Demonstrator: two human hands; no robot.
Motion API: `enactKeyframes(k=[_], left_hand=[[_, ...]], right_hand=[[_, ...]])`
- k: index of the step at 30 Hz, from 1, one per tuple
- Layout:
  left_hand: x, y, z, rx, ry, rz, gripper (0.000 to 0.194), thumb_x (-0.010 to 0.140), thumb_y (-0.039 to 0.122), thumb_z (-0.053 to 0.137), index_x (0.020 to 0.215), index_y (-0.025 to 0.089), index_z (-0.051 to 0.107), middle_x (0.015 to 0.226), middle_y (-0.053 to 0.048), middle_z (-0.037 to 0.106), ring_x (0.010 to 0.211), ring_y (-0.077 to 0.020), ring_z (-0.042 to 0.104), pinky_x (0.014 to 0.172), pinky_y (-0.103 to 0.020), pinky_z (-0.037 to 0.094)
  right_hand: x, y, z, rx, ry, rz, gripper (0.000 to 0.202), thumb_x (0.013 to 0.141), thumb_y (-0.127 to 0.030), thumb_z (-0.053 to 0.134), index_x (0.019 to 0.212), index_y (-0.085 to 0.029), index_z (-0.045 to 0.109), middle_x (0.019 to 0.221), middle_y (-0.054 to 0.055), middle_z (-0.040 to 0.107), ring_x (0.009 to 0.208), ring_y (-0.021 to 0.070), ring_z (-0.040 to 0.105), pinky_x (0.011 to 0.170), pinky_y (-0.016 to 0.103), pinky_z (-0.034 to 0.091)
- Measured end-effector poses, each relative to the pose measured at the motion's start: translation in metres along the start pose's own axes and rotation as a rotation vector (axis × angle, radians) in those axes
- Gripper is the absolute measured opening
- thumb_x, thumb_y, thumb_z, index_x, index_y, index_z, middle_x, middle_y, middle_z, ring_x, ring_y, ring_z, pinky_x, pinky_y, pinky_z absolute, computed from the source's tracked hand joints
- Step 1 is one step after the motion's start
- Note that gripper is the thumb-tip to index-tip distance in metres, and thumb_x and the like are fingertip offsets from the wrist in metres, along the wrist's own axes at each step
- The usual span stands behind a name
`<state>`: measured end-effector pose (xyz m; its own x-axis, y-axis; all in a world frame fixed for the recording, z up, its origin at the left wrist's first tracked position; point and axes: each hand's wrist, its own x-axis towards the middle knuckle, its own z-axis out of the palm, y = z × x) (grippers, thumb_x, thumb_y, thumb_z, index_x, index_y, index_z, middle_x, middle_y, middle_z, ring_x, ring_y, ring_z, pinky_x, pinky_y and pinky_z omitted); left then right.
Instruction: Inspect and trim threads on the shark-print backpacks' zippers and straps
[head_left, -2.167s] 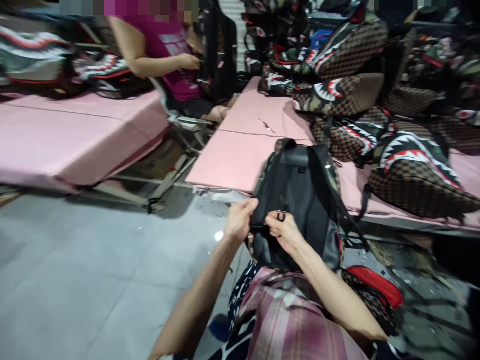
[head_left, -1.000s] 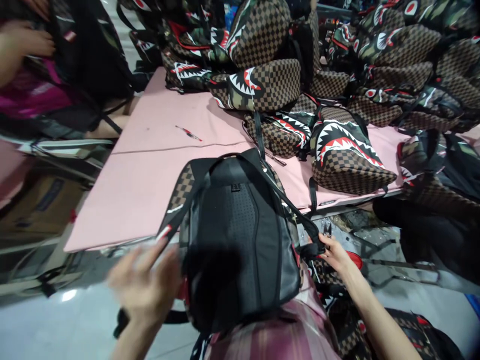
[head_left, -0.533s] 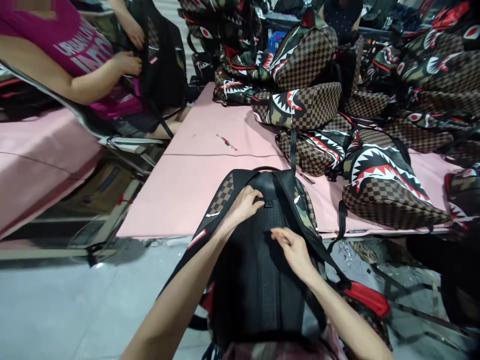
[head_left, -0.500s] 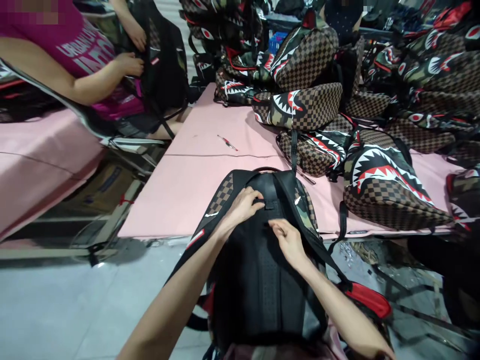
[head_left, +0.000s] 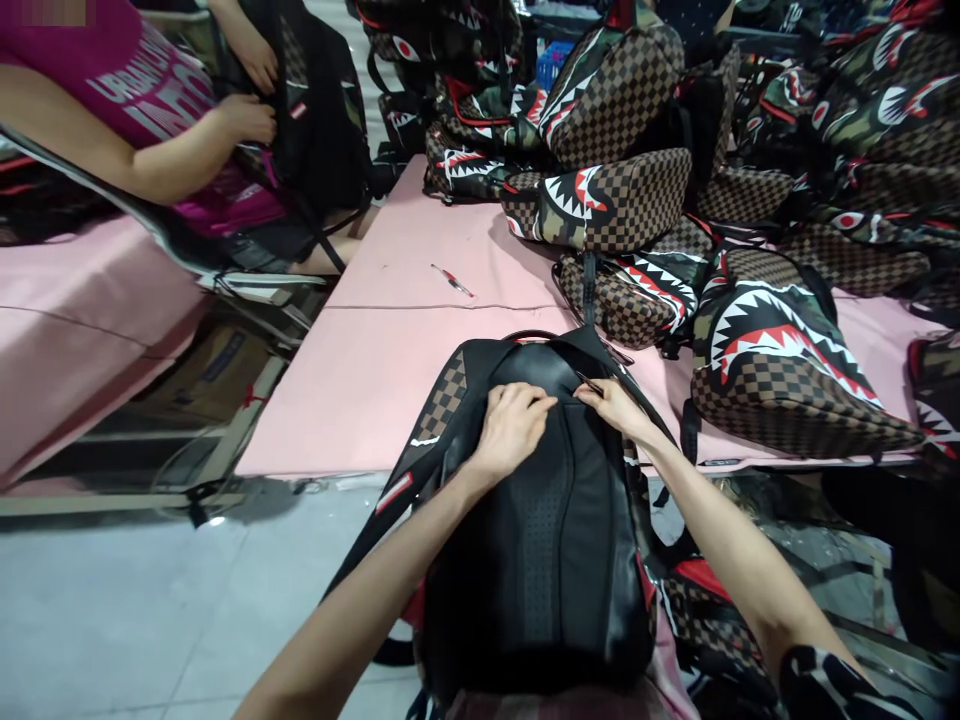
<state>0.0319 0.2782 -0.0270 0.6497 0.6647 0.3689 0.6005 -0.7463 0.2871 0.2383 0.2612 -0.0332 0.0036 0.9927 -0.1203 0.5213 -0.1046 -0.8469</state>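
Note:
A black backpack [head_left: 536, 520] with checkered side panels leans upright against the table edge, its padded back facing me. My left hand [head_left: 514, 425] lies over its upper back panel, thumb and fingertips pinched close to a seam. Whatever is between those fingertips is too small to make out. Closed around small dark thread snips [head_left: 589, 383], my right hand [head_left: 615, 405] is at the upper right of the panel, beside the shoulder strap [head_left: 589, 350]. The snips' thin tips point up and left, and the rest is hidden in my fingers.
Patterned shark-mouth backpacks [head_left: 780, 350] are piled along the right and back of the pink table [head_left: 337, 400]. A red-tipped pen [head_left: 452, 280] lies on it. At left, a seated person in a magenta shirt [head_left: 172, 110] handles another backpack [head_left: 322, 120].
My right hand has moved right and up, and the snips now show in it. My left hand has shifted slightly right and down, off the strap loop. The view has tilted slightly.

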Motion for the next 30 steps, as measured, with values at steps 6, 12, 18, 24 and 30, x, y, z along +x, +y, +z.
enactKeyframes(k=[6, 12, 18, 24, 30], left_hand=[[0.009, 0.018, 0.019, 0.289, -0.100, 0.075, 0.017, 0.087, 0.013, 0.045, 0.084, 0.013, 0.062, 0.088, -0.008, 0.061, 0.084, -0.0211, 0.053, 0.068, -0.034, 0.039], [0.022, 0.018, 0.016, 0.211, -0.216, 0.005, 0.018, 0.084, 0.010, 0.043, 0.078, 0.013, 0.060, 0.087, -0.011, 0.059, 0.090, -0.0239, 0.051, 0.075, -0.037, 0.039], [0.027, -0.013, -0.010, -0.771, -0.386, -0.192, 0.019, 0.079, 0.030, 0.054, 0.065, 0.017, 0.057, 0.077, -0.004, 0.064, 0.105, -0.0241, 0.052, 0.090, -0.036, 0.037], [-0.012, -0.018, -0.019, -0.637, -0.205, -0.365, 0.047, 0.085, 0.051, 0.042, 0.054, 0.017, 0.054, 0.065, -0.007, 0.061, 0.087, -0.0234, 0.059, 0.085, -0.037, 0.042], [-0.005, -0.013, 0.005, -0.057, -0.060, -0.125, 0.027, 0.080, 0.033, 0.060, 0.104, 0.023, 0.063, 0.117, -0.007, 0.059, 0.116, -0.0258, 0.042, 0.098, -0.042, 0.033]], right_hand=[[0.001, 0.005, 0.003, 0.029, 0.017, 0.001, 0.016, 0.078, -0.019, 0.052, 0.080, -0.012, 0.066, 0.083, 0.006, 0.070, 0.080, 0.0202, 0.064, 0.074, 0.029, 0.045], [0.001, 0.008, 0.003, 0.066, 0.021, -0.003, 0.015, 0.078, -0.021, 0.052, 0.077, -0.013, 0.065, 0.077, 0.005, 0.069, 0.075, 0.0190, 0.062, 0.071, 0.027, 0.045], [-0.005, 0.008, -0.002, 0.115, -0.004, 0.050, 0.024, 0.080, -0.025, 0.050, 0.090, -0.010, 0.066, 0.052, -0.001, 0.059, 0.052, 0.0138, 0.056, 0.057, 0.023, 0.043], [-0.014, 0.005, -0.002, 0.142, 0.030, 0.069, 0.028, 0.081, -0.022, 0.047, 0.100, -0.011, 0.065, 0.073, 0.003, 0.068, 0.056, 0.0132, 0.059, 0.061, 0.025, 0.046], [-0.008, 0.005, 0.002, 0.116, 0.075, 0.043, 0.021, 0.080, -0.017, 0.048, 0.087, -0.014, 0.067, 0.095, 0.007, 0.069, 0.093, 0.0186, 0.062, 0.086, 0.029, 0.043]])
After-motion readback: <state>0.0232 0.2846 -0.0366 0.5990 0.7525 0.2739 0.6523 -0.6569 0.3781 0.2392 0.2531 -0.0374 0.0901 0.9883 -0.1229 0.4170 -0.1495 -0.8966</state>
